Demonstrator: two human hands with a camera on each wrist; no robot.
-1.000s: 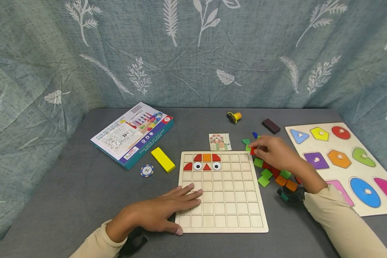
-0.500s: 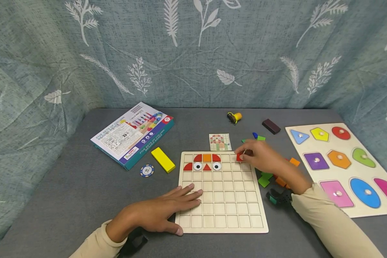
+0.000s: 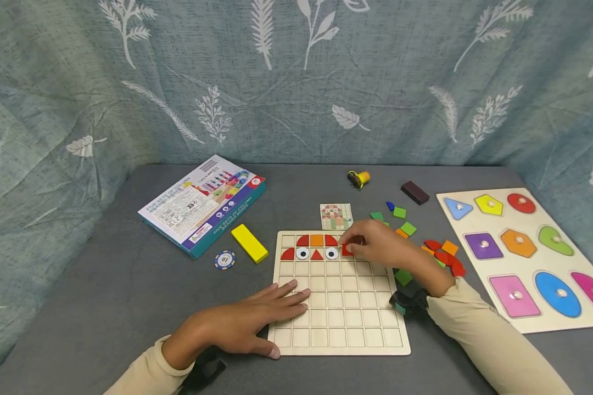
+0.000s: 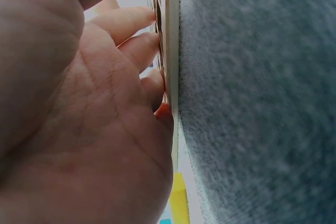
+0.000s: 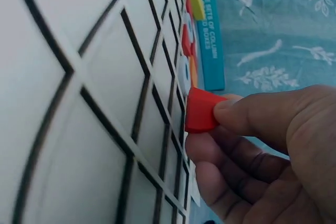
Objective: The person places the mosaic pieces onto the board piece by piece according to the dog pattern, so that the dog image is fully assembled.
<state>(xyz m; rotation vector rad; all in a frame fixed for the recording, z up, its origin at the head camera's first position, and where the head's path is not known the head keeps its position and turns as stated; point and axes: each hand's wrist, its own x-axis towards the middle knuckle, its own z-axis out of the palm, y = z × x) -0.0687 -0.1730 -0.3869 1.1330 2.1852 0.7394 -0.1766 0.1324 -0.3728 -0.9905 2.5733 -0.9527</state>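
Nearest, a person's left hand (image 3: 247, 326) lies with fingers straight and spread on the near left of a wooden grid board (image 3: 336, 318), probably to keep it from sliding. The right hand (image 3: 382, 247) pinches a red piece (image 5: 202, 111) between thumb and fingertips, near the cell just right of the right-hand eye disc. The piece is held by its sides, perhaps so one edge can meet the board first; whether it touches is unclear.

The board's far rows hold quarter-round red pieces (image 3: 287, 255), an orange square (image 3: 317, 241), a red triangle (image 3: 317, 255) and two eye discs (image 3: 302, 253). Right of the board lie loose tiles (image 3: 445, 258), likely kept there for easy reach. Further right, a shape board (image 3: 486, 225) holds nine knobbed shapes (image 3: 520, 243) in its recesses.

A poker chip (image 3: 224, 260) and yellow block (image 3: 249, 244) sit left. Just beyond the grid, a patterned card (image 3: 330, 216) lies face up, presumably for viewing. Farther left is a closed box (image 3: 188, 206), its contents hidden; beyond hangs a leaf-print curtain (image 3: 296, 126).
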